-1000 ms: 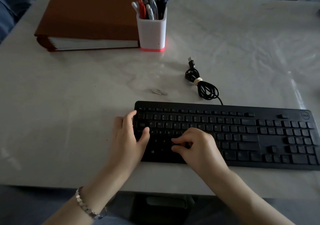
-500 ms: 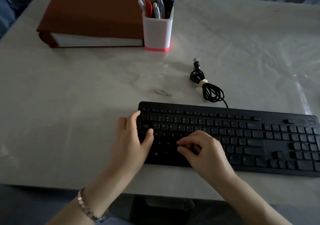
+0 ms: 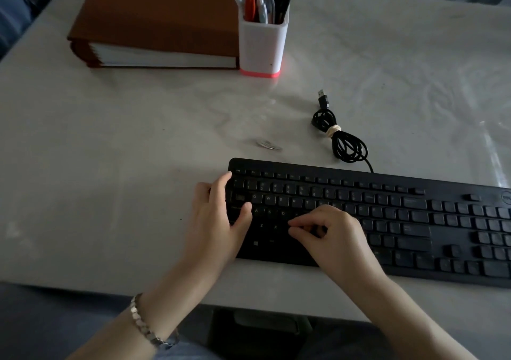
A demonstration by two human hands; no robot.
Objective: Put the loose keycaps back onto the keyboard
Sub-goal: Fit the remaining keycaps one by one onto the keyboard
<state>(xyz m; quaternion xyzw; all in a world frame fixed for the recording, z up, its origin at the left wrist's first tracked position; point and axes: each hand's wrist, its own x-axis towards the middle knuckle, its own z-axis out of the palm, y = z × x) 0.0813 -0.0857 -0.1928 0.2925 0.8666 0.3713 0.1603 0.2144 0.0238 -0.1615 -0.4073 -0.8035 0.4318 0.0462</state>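
Holding pens (image 3: 262, 2), cup (image 3: 262, 47); left fingers (image 3: 219, 191) slack on keyboard (image 3: 387, 207); right fingers (image 3: 304, 221) curled, grip unclear.

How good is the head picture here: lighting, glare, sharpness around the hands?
Head view: dim and underexposed overall. The black keyboard loses detail, with legends faintly legible near the left hand and unreadable toward its right end. The spot under the right hand, fingers curled, is too dark to show any keycap. Pale glare streaks the table at the right. The pen holder looks sharp, with no obvious motion blur.
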